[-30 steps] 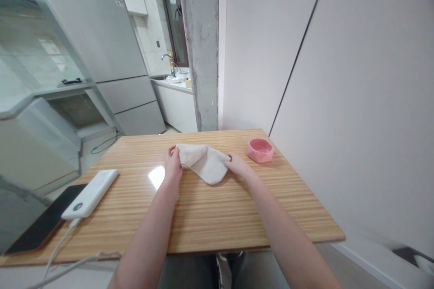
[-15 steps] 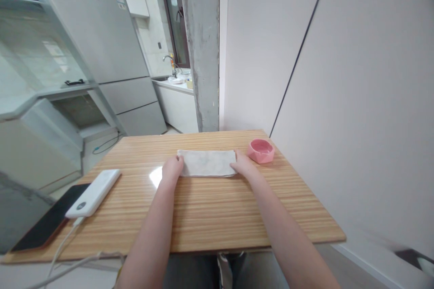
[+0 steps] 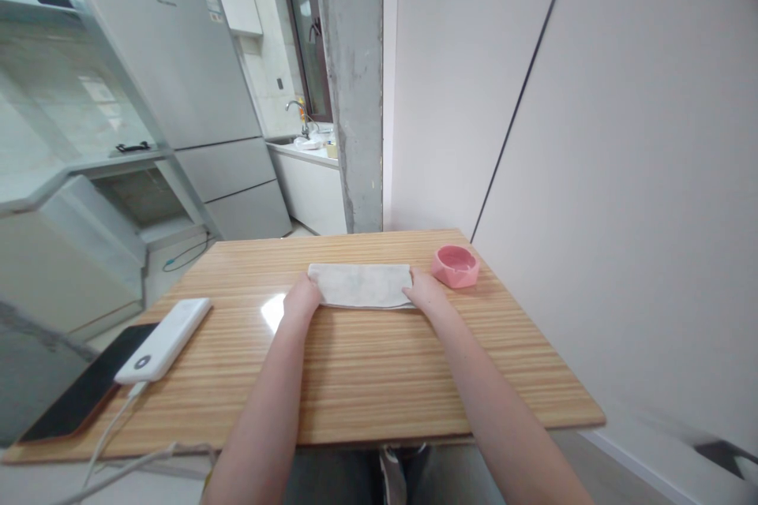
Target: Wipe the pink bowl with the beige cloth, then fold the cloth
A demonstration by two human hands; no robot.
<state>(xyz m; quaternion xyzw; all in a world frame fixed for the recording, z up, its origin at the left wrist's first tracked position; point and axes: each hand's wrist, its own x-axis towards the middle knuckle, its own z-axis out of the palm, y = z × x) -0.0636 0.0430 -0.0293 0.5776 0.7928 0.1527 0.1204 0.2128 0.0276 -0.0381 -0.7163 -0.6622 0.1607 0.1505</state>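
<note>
On the wooden table (image 3: 367,379), two hands, left hand (image 3: 301,301) and right hand (image 3: 427,293), pinch one folded cloth (image 3: 361,285) beside one pink dish (image 3: 455,265).

cloth (image 3: 362,285): beige, folded into a flat long rectangle
spot: lying just left of the pink ashtray (image 3: 455,265), not touching it

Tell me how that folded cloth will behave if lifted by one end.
The cloth lies flat in thin folded layers, so it would probably droop and unfold. It looks light. On the glossy table it would likely slide easily when pushed.
</note>
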